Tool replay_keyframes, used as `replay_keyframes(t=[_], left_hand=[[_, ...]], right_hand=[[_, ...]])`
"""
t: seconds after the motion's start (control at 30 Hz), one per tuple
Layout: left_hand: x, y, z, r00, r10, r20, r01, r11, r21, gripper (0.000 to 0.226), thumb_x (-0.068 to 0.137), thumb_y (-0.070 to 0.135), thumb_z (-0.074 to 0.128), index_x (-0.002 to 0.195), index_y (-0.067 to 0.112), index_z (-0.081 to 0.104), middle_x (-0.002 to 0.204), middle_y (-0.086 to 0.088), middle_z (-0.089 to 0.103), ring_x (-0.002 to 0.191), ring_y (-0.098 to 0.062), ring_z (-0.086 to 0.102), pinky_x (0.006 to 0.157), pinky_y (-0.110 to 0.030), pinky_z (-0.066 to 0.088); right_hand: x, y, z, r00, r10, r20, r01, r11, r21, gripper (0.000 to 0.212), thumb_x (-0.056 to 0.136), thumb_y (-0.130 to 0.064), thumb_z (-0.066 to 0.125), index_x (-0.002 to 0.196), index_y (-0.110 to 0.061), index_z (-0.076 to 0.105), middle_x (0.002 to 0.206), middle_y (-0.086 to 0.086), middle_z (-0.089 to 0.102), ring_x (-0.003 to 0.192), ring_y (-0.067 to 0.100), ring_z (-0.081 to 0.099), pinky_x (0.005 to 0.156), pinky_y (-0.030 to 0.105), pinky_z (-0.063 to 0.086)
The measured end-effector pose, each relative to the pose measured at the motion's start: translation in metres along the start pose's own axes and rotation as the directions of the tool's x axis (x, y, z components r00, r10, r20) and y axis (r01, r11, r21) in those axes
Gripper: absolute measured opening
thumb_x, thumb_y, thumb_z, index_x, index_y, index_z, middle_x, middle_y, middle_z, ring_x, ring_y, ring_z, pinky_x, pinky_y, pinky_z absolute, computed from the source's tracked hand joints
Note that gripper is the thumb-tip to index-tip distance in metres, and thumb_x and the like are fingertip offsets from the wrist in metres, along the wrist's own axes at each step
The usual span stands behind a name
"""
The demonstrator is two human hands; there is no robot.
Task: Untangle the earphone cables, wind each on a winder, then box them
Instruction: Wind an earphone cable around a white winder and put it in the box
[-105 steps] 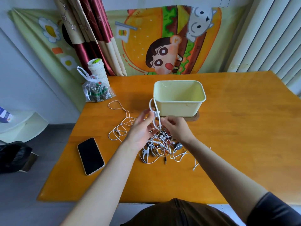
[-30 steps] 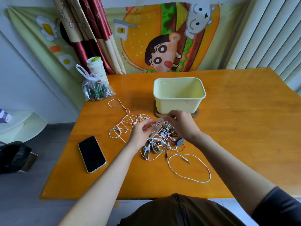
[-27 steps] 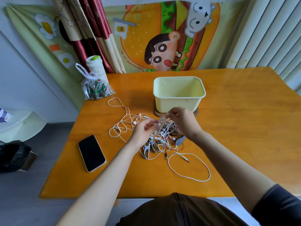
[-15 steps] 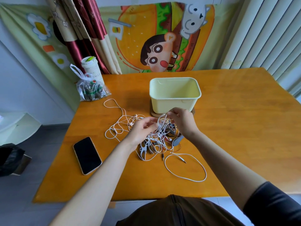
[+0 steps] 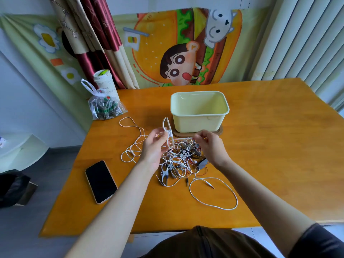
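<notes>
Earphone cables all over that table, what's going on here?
A person is sorting out a tangle of earphone cables on the orange table. Their left grip holds a loop of white cable up out of the heap. The right grip hovers beside it over the tangle; whether it pinches a strand is unclear. Most cables lie knotted together, and the pale yellow box behind them has nothing in it yet.

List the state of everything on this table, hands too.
Box: open, empty.
Phone: face up, screen dark.
Cables: tangled in a pile.
Bag: tied shut.
Cup: lid on.
Left hand: holds a white cable loop.
Right hand: fingers curled; grip unclear.
</notes>
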State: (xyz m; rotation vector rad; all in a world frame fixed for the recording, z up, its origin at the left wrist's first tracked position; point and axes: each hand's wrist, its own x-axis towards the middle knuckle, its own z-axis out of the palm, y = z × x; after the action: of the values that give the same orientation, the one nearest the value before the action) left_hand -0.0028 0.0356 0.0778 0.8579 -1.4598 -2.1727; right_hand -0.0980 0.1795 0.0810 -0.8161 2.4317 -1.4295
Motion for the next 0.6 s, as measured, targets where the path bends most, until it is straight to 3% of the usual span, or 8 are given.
replay_keyframes(t=[0.13, 0.23, 0.3, 0.4, 0.47, 0.6], left_hand=[[0.005, -0.008, -0.004, 0.993, 0.066, -0.093, -0.043, 0.972, 0.232, 0.009, 0.092, 0.014, 0.059, 0.1, 0.018, 0.061, 0.092, -0.009, 0.063, 0.085, -0.024, 0.057, 0.08, -0.036, 0.05], [0.002, -0.014, -0.001, 0.989, 0.143, -0.025, -0.114, 0.874, 0.472, 0.01, 0.091, 0.016, 0.062, 0.099, 0.021, 0.063, 0.096, -0.006, 0.067, 0.09, -0.022, 0.062, 0.08, -0.035, 0.053], [-0.002, -0.016, -0.002, 0.987, 0.152, 0.05, -0.155, 0.828, 0.538, 0.011, 0.09, 0.016, 0.063, 0.097, 0.024, 0.063, 0.097, -0.005, 0.067, 0.094, -0.021, 0.063, 0.083, -0.035, 0.053], [-0.007, -0.018, -0.005, 0.98, 0.127, 0.152, -0.192, 0.804, 0.564, 0.013, 0.09, 0.014, 0.062, 0.1, 0.023, 0.064, 0.088, 0.0, 0.066, 0.087, -0.017, 0.062, 0.075, -0.025, 0.05], [-0.012, -0.017, -0.005, 0.974, 0.089, 0.21, -0.187, 0.839, 0.512, 0.013, 0.091, 0.013, 0.061, 0.101, 0.021, 0.063, 0.079, 0.004, 0.063, 0.078, -0.01, 0.06, 0.069, -0.015, 0.046], [-0.017, -0.014, -0.003, 0.961, 0.022, 0.276, -0.139, 0.901, 0.412, 0.014, 0.091, 0.016, 0.059, 0.1, 0.025, 0.062, 0.092, -0.004, 0.065, 0.085, -0.012, 0.06, 0.072, -0.016, 0.048]], right_hand=[[-0.009, -0.012, 0.006, 0.956, -0.225, 0.188, 0.251, 0.959, -0.134, 0.013, 0.093, -0.006, 0.053, 0.084, -0.01, 0.06, 0.078, -0.005, 0.054, 0.069, 0.007, 0.048, 0.061, 0.008, 0.035], [-0.007, -0.02, 0.006, 0.93, -0.289, 0.228, 0.329, 0.931, -0.161, 0.009, 0.091, -0.009, 0.055, 0.085, -0.007, 0.062, 0.08, -0.003, 0.054, 0.072, 0.013, 0.049, 0.06, 0.015, 0.033], [-0.003, -0.024, 0.0, 0.92, -0.289, 0.263, 0.341, 0.923, -0.179, 0.008, 0.088, -0.017, 0.062, 0.086, -0.009, 0.064, 0.08, -0.004, 0.053, 0.07, 0.011, 0.05, 0.059, 0.011, 0.033], [0.006, -0.024, -0.011, 0.916, -0.268, 0.297, 0.339, 0.914, -0.222, 0.011, 0.086, -0.019, 0.067, 0.089, -0.009, 0.068, 0.084, -0.002, 0.054, 0.073, 0.01, 0.052, 0.06, 0.008, 0.035], [0.012, -0.023, -0.017, 0.933, -0.251, 0.259, 0.313, 0.92, -0.234, 0.01, 0.086, -0.017, 0.067, 0.089, -0.008, 0.069, 0.086, 0.0, 0.055, 0.076, 0.013, 0.055, 0.06, 0.008, 0.036], [0.016, -0.02, -0.021, 0.966, -0.191, 0.173, 0.219, 0.963, -0.157, 0.009, 0.085, -0.017, 0.068, 0.087, -0.009, 0.07, 0.084, -0.001, 0.056, 0.076, 0.011, 0.055, 0.062, 0.007, 0.037]])
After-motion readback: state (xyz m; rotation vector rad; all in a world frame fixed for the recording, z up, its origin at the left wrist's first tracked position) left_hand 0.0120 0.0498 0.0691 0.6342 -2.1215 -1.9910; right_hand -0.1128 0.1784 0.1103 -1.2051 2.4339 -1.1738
